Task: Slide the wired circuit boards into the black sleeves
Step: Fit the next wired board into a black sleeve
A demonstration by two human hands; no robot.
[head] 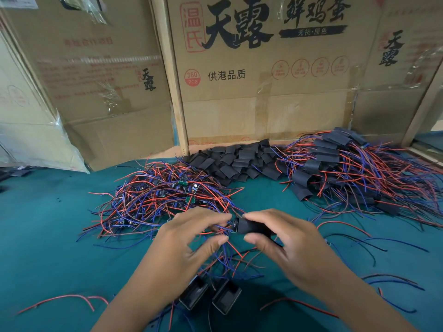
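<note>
**Board at the mouth of the sleeve**

The right hand pinched a black sleeve between thumb and fingers, just above the green bench. The left hand pinched a wired circuit board by its red and blue leads, the board's end at the sleeve's open mouth.

The likeliest trouble, as I judged it: a stray lead could fold back and jam at the opening, or the soft sleeve could flatten under the thumb and close its mouth (the board itself was mostly hidden by fingers).

The sleeve looked matte, limp and short. Unsleeved boards lay tangled behind the left hand, empty sleeves heaped beyond, finished ones to the right.
</note>
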